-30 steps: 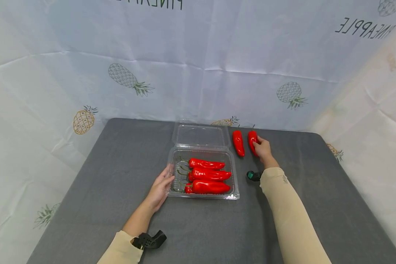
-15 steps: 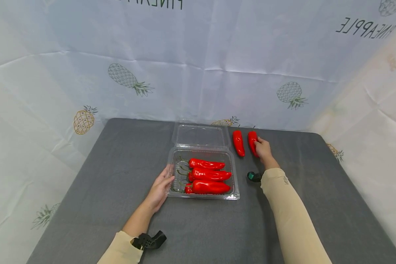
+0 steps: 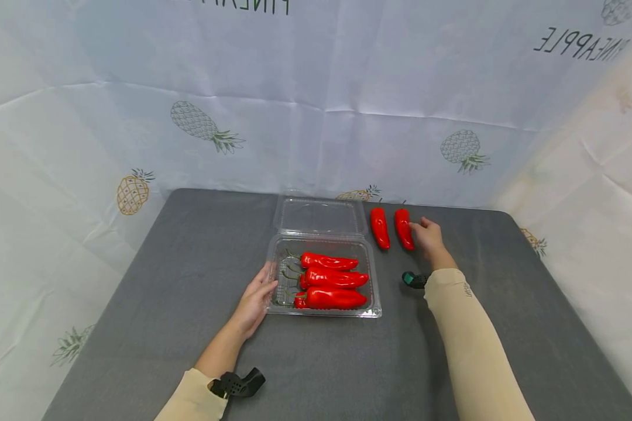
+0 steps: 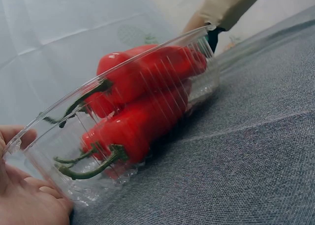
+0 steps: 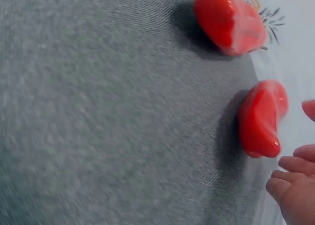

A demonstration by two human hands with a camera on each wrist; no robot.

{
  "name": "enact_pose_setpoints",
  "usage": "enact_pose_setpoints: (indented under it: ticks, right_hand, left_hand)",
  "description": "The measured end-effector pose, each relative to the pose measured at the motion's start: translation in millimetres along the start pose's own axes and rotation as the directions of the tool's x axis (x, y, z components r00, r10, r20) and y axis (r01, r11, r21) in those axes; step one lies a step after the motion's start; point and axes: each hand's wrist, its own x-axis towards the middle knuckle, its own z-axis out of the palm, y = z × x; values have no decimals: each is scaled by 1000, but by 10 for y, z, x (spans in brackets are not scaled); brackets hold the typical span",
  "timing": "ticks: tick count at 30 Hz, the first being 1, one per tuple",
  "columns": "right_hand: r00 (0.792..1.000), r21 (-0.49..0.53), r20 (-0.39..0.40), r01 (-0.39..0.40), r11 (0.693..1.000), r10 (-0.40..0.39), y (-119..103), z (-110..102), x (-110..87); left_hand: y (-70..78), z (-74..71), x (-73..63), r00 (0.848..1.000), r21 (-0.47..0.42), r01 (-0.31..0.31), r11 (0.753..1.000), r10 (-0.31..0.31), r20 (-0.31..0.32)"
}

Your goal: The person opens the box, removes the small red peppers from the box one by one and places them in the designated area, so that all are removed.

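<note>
At the left side of a clear plastic clamshell container (image 3: pixel 375 292), my left hand (image 3: pixel 254 298) grips the wall, thumb at the rim and fingers against the outside in the left wrist view. Several red peppers (image 3: pixel 333 278) with green stems lie sideways inside it. My right hand (image 3: pixel 429 237) is just right of a red pepper (image 3: pixel 403 229) on the table, fingers loosely extended and holding nothing. In the right wrist view a gap shows between that pepper (image 5: pixel 260 121) and the fingers. Another red pepper (image 3: pixel 380 228) lies parallel to its left.
The container's transparent lid (image 3: pixel 321 215) is folded back flat toward the far edge of the grey table (image 3: pixel 210 245). A white curtain (image 3: pixel 316 88) printed with pineapples hangs behind the table. Black wrist devices (image 3: pixel 237 384) sit on both arms.
My right hand has let go of the right-hand pepper and moved slightly right, away from it. The pepper stays on the table. My left hand and the container have not moved.
</note>
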Motion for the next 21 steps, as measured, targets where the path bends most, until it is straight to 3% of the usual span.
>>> enact_pose_setpoints:
  ticks: [3,10,21]
  right_hand:
    - [1000,22,6,11,1000,-11,-9,-40,-14]
    - [1000,224,21,15,974,-20,-37,-113,-54]
    - [992,304,127,-35,952,-4,-361,-116,-288]
  left_hand:
    - [4,0,-1,1000,7,1,1000,-1,-3]
    - [3,-2,0,1000,3,-8,1000,8,7]
    - [-17,-11,-10,1000,10,-27,1000,27,12]
